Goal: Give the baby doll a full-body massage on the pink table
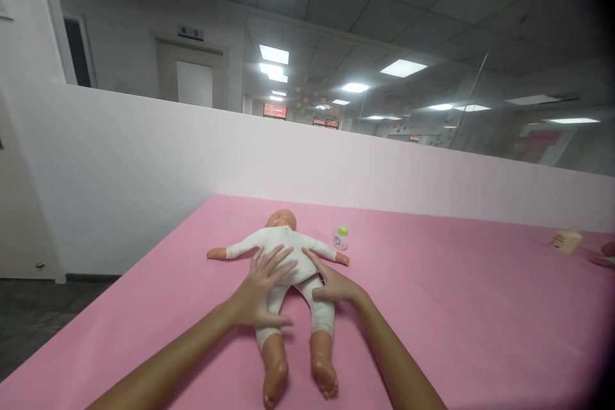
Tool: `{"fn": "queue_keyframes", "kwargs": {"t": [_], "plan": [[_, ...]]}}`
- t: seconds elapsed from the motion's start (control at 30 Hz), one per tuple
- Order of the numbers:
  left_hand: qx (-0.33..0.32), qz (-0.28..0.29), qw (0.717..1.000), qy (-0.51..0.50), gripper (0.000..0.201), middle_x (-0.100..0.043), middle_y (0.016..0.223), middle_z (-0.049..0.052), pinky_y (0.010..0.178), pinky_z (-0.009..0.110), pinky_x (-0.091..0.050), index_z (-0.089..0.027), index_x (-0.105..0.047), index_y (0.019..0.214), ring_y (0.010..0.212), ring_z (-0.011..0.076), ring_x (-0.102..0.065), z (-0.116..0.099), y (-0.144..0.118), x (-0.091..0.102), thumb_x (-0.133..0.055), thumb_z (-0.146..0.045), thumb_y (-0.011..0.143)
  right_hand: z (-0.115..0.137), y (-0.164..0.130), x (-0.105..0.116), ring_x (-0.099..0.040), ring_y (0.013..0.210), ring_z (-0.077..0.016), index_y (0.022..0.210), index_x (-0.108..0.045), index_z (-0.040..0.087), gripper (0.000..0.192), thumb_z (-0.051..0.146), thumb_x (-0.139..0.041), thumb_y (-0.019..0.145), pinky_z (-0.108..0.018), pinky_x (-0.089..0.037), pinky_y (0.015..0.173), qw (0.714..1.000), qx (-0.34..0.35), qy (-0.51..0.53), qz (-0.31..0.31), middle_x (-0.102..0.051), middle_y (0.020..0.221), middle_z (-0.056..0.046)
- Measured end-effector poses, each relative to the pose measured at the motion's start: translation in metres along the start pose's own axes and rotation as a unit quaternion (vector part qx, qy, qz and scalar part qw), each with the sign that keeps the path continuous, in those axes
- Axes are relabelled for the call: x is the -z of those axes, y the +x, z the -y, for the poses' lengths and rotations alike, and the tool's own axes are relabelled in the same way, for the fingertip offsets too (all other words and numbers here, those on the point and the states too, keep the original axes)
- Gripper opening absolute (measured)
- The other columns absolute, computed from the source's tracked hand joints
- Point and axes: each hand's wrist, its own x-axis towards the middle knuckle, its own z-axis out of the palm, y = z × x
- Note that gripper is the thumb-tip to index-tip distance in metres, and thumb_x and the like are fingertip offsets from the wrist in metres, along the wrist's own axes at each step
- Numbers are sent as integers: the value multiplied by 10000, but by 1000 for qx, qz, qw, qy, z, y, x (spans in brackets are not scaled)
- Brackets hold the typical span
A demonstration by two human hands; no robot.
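A baby doll [300,264] in a white cloth suit lies on its back on the pink table, head away from me, arms spread and bare feet toward me. My left hand [263,288] rests over its belly and hip on the left side, fingers spread. On the other side, my right hand [331,283] lies against the hip and upper thigh, thumb apart from the fingers. Neither hand is closed around the doll. Beyond the doll's right-side arm stands a small clear jar [341,238] with a green lid.
The pink table [432,307] runs up to a low white wall [336,166] with glass above it. At the far right stands a cream-coloured bottle [567,240], close to another person's hand [606,255]. The table's left edge drops to a dark floor [43,307].
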Motion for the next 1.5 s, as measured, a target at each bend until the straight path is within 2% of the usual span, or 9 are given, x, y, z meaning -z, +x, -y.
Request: {"fn": "queue_keyframes", "kwargs": {"t": [0.2, 0.33, 0.5, 0.67, 0.83, 0.97, 1.13, 1.3, 1.5], "plan": [[-31, 90, 991, -92, 1165, -314, 1709, 62, 1258, 667, -188, -420, -270, 1644, 1597, 420, -185, -6, -1, 19, -872, -626, 668, -2, -4, 12, -696, 1072, -268, 1670, -122, 366, 1253, 157, -782, 626, -324, -563, 822, 998, -43, -39, 36, -535, 1554, -95], [-31, 106, 988, -111, 1136, -367, 1686, 1, 1260, 597, -290, -476, -326, 1611, 1564, 402, -301, 0, -9, 31, -898, -578, 635, 3, -11, 20, -691, 1059, -246, 1641, -265, 394, 1266, 260, -912, 561, -301, -563, 836, 997, -52, -30, 57, -577, 1504, -72], [-4, 100, 985, -143, 937, -450, 1638, -28, 1292, 577, -254, -490, -458, 1547, 1532, 416, -363, -2, -12, 27, -849, -558, 698, 6, -12, 21, -677, 916, -211, 1550, -481, 368, 969, 450, -900, 681, -342, -570, 830, 998, -53, -32, 26, -705, 1174, -45], [84, -26, 973, -214, 386, -695, 1321, 29, 1103, 414, -541, -400, -711, 1284, 1253, 317, -644, -9, 9, 13, -617, -522, 931, 13, 22, 2, -634, 841, -230, 1184, -732, 248, 372, 490, -638, 918, -396, -553, 805, 980, 41, -44, -192, -692, 947, -52], [150, -173, 964, -132, 369, -683, 1289, 95, 1143, 504, -493, -285, -713, 1263, 1256, 296, -615, -3, 40, -17, -505, -296, 958, 26, 67, -35, -643, 1023, -276, 1010, -714, 230, 191, 259, -629, 841, -422, -532, 920, 962, 92, -119, -229, -681, 1077, -91], [173, -177, 966, -81, 478, -615, 1452, 115, 1213, 562, -419, -235, -664, 1369, 1382, 297, -539, 23, 35, -47, -465, -188, 937, 27, 87, -58, -646, 959, -286, 905, -669, 214, 154, 165, -632, 763, -451, -522, 939, 950, 30, -181, -253, -660, 1006, -103], [155, -112, 978, -78, 580, -414, 1662, 45, 1290, 552, -300, -298, -475, 1570, 1542, 285, -362, 54, 19, -60, -452, -245, 992, 19, 84, -58, -647, 960, -277, 908, -679, 234, 149, 209, -694, 762, -434, -540, 916, 959, 97, -130, -230, -688, 974, -63], [168, -117, 974, -95, 493, -501, 1585, 53, 1263, 573, -331, -315, -629, 1442, 1482, 313, -432, 48, 26, -55, -505, -269, 967, 6, 70, -49, -645, 1091, -275, 1068, -716, 238, 249, 292, -720, 825, -440, -534, 988, 970, 102, -34, -219, -696, 1110, -78], [182, -133, 966, -130, 441, -545, 1507, 81, 1218, 563, -370, -287, -657, 1393, 1416, 315, -477, 36, 29, -48, -545, -317, 967, -5, 66, -48, -550, 1272, -278, 1133, -710, 260, 358, 194, -676, 784, -486, -389, 1177, 962, 135, -78, -224, -657, 1212, -60]]}}
